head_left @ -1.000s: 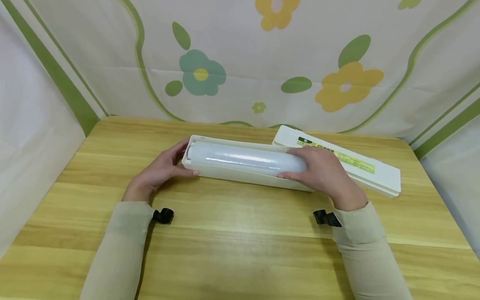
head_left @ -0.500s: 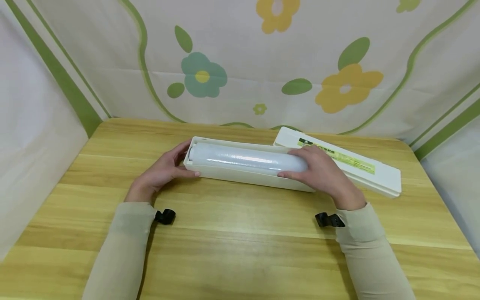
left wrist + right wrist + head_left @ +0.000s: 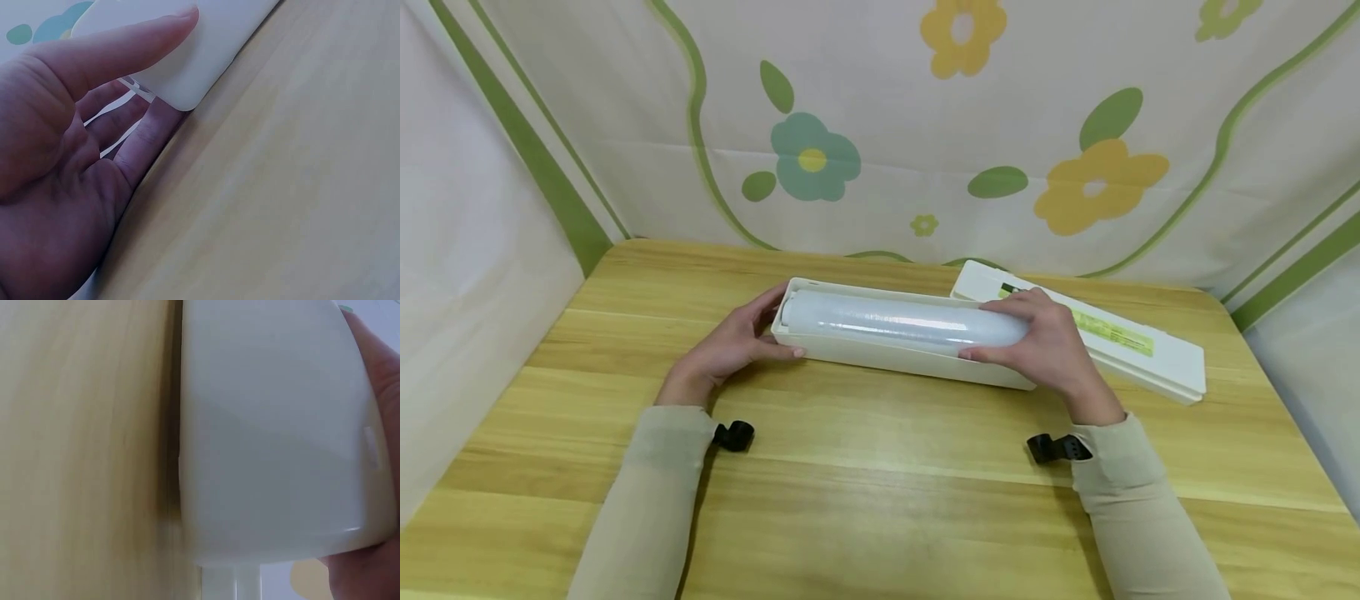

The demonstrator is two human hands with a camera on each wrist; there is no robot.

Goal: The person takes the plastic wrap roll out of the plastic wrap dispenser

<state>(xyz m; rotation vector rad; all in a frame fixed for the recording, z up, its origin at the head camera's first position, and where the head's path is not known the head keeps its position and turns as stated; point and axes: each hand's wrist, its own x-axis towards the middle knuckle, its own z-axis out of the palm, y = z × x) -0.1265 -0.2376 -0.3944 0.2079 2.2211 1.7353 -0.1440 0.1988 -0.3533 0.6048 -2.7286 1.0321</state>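
Observation:
A roll of cling film [image 3: 895, 321] lies lengthwise in a long, open white box [image 3: 917, 363] on the wooden table. My left hand [image 3: 733, 340] grips the box's left end, thumb along the front wall and fingers behind the end. The left wrist view shows that thumb [image 3: 137, 50] flat on the white plastic. From above, my right hand [image 3: 1051, 343] holds the roll near its right end, thumb at the front rim and fingers toward the back. In the right wrist view the box's end wall [image 3: 281, 444] fills the middle and hides most of that hand.
The white lid [image 3: 1172, 362], with a green-yellow label, lies at an angle behind my right hand. A floral curtain [image 3: 880, 150] hangs along the table's back edge. Bare wooden tabletop [image 3: 880, 492] lies in front of the box.
The head view has shifted slightly. My right hand sits a little higher and farther back, showing more of the roll's right end. My left hand keeps its grip.

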